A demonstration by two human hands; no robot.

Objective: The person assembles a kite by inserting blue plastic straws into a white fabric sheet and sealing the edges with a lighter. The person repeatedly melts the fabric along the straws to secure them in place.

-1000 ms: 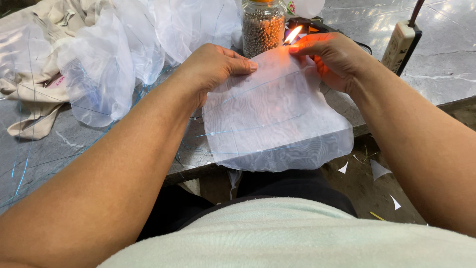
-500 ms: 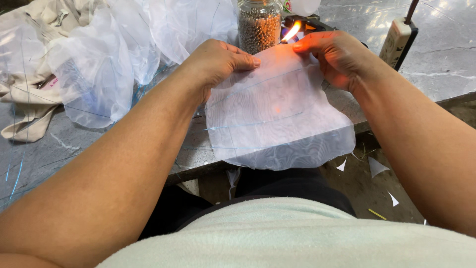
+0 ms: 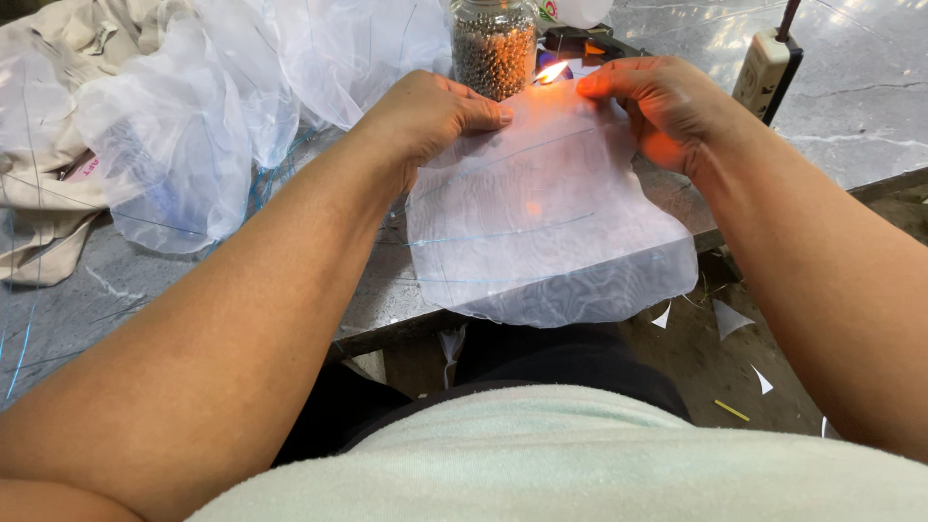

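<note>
Sheer fabric (image 3: 541,232) is pinched taut at its top edge by both hands, left (image 3: 425,121) and right (image 3: 657,106), so the edge gets held right at the flame (image 3: 551,72) beside the jar (image 3: 495,43); rest is draped over the surface (image 3: 851,106) edge.

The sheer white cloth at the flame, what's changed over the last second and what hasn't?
The flame now meets the top edge of the sheer white cloth further left, nearer the left hand; the right hand has slid the edge along. Both hands keep pinching that edge, nothing let go. The jar of small beads and the heap of sheer fabric stayed put.
</note>
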